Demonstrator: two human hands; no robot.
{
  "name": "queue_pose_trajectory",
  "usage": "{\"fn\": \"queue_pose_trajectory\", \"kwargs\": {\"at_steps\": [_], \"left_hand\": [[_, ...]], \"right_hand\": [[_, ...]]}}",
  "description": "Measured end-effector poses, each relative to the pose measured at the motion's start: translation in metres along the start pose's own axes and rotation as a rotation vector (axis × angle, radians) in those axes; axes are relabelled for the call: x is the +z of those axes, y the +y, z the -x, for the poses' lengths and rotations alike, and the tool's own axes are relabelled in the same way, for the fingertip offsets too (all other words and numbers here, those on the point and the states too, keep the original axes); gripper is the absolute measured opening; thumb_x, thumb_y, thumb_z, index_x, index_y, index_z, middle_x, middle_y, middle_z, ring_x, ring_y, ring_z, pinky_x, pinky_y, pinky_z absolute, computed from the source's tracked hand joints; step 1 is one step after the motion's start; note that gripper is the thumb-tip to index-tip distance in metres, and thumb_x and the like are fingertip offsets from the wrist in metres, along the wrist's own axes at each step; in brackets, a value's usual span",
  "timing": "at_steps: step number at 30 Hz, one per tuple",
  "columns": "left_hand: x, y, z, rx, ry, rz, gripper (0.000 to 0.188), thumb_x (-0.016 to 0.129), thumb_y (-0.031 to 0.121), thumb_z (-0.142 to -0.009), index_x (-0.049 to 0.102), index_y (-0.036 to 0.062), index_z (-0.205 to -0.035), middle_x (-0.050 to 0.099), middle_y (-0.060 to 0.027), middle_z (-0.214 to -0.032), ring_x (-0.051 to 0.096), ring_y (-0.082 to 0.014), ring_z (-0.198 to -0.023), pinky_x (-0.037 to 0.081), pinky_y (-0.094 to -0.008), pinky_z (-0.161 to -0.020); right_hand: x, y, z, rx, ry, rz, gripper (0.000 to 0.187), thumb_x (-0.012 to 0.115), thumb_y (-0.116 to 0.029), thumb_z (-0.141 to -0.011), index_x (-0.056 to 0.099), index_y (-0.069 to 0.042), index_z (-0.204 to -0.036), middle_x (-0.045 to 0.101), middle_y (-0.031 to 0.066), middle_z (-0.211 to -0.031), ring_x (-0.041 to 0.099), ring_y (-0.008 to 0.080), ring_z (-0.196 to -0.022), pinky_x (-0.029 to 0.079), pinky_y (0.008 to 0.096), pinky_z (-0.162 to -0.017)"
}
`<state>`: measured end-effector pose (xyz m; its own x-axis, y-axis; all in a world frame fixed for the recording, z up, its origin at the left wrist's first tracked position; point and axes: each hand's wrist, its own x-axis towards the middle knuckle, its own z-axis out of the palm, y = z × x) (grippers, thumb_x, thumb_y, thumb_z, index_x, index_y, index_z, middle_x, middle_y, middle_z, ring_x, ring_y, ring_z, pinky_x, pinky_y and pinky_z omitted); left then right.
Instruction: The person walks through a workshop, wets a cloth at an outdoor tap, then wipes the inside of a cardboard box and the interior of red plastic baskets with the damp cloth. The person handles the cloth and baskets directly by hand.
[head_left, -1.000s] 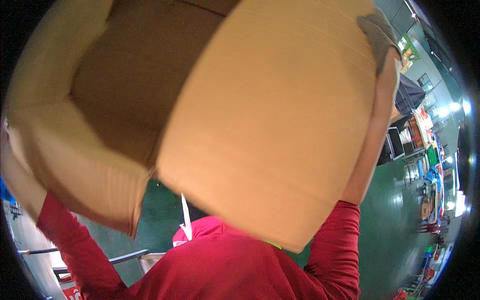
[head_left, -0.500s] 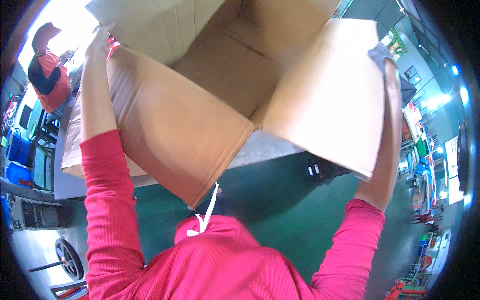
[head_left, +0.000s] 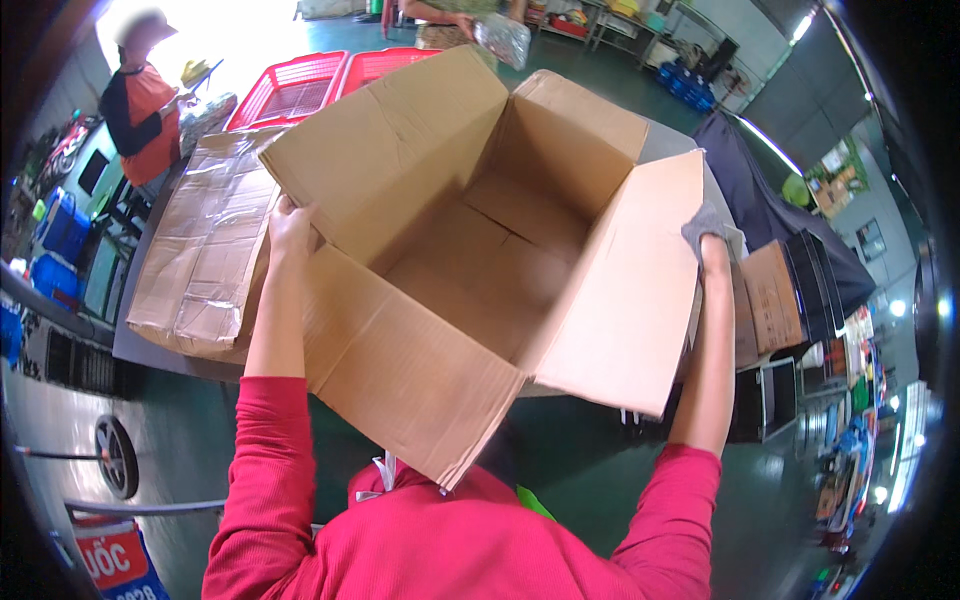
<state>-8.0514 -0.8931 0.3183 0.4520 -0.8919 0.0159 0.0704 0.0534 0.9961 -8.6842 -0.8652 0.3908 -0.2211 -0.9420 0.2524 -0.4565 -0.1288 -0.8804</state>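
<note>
A large open cardboard box (head_left: 480, 235) is in front of me, its flaps folded outward and its inside bare. At its left corner, my left hand (head_left: 290, 228) is closed on the cardboard between two flaps. My right hand (head_left: 706, 232), in what looks like a grey glove, holds the outer edge of the right flap; its fingers are partly hidden. The near flap (head_left: 410, 375) hangs toward my chest. Left of the box, a taped carton (head_left: 200, 250) lies on the grey table (head_left: 140, 345), close to my left forearm.
Two red plastic baskets (head_left: 290, 88) stand beyond the box. One person (head_left: 145, 115) stands at the far left; another, at the far side, holds a clear-wrapped bundle (head_left: 503, 40). More cartons (head_left: 770, 295) and black crates (head_left: 765, 400) are at the right.
The box has come lower and nearer, with both hands still on it and drawn closer together. The taped carton, baskets and far person now show more fully.
</note>
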Motion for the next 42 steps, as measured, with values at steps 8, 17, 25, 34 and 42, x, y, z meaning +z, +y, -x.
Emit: {"fn": "queue_pose_trajectory", "kwargs": {"at_steps": [8, 17, 25, 34, 42], "left_hand": [[0.1, 0.093, 0.119, 0.504, -0.235, -0.605, 0.069, 0.057, 0.036, -0.089, 0.032, -0.0067, -0.137, 0.037, -0.0242, -0.14, 0.038, -0.031, -0.129, 0.029, -0.0361, -0.107], [0.173, 0.102, 0.172, 0.245, -1.017, -0.98, 0.067, 0.06, 0.03, -0.088, 0.028, 0.0083, -0.142, 0.052, -0.0237, -0.127, 0.052, -0.0322, -0.116, 0.04, -0.0367, -0.096], [0.159, 0.008, 0.182, 0.509, -0.379, -0.971, 0.03, 0.053, 0.024, -0.092, 0.057, 0.006, -0.116, 0.065, -0.0205, -0.09, 0.063, -0.0374, -0.082, 0.049, -0.0404, -0.073], [0.164, 0.017, 0.191, 0.429, -0.389, -0.942, 0.027, 0.052, 0.01, -0.091, 0.058, 0.0028, -0.116, 0.063, -0.0196, -0.083, 0.063, -0.0302, -0.071, 0.049, -0.0294, -0.065], [0.155, 0.021, 0.166, -0.285, -0.543, -0.188, 0.078, 0.019, 0.059, -0.096, 0.056, -0.0062, -0.117, 0.062, -0.0123, -0.111, 0.057, -0.018, -0.101, 0.039, -0.0321, -0.095]], "right_hand": [[0.026, -0.071, 0.038, -0.111, 0.011, 0.479, 0.048, 0.045, -0.018, -0.09, 0.04, 0.001, -0.133, 0.043, 0.0156, -0.135, 0.041, 0.0249, -0.123, 0.029, 0.0321, -0.105], [0.107, -0.057, 0.134, 0.019, -0.237, -0.965, 0.025, 0.058, -0.016, -0.089, 0.052, -0.005, -0.111, 0.057, 0.0089, -0.109, 0.053, 0.0204, -0.101, 0.042, 0.034, -0.088], [0.154, -0.036, 0.062, -0.159, -0.731, 0.556, 0.032, 0.045, -0.019, -0.088, 0.056, -0.005, -0.115, 0.053, 0.0193, -0.123, 0.05, 0.0321, -0.115, 0.035, 0.0422, -0.102], [0.163, 0.054, -0.102, -0.198, -0.592, 0.777, 0.043, 0.038, -0.031, -0.089, 0.063, -0.004, -0.111, 0.054, 0.0166, -0.126, 0.052, 0.0309, -0.117, 0.037, 0.0374, -0.102], [0.204, -0.056, 0.126, -0.992, -0.496, 0.22, 0.037, 0.052, -0.017, -0.084, 0.053, -0.009, -0.12, 0.048, 0.0131, -0.131, 0.044, 0.0295, -0.121, 0.032, 0.0372, -0.106]]}}
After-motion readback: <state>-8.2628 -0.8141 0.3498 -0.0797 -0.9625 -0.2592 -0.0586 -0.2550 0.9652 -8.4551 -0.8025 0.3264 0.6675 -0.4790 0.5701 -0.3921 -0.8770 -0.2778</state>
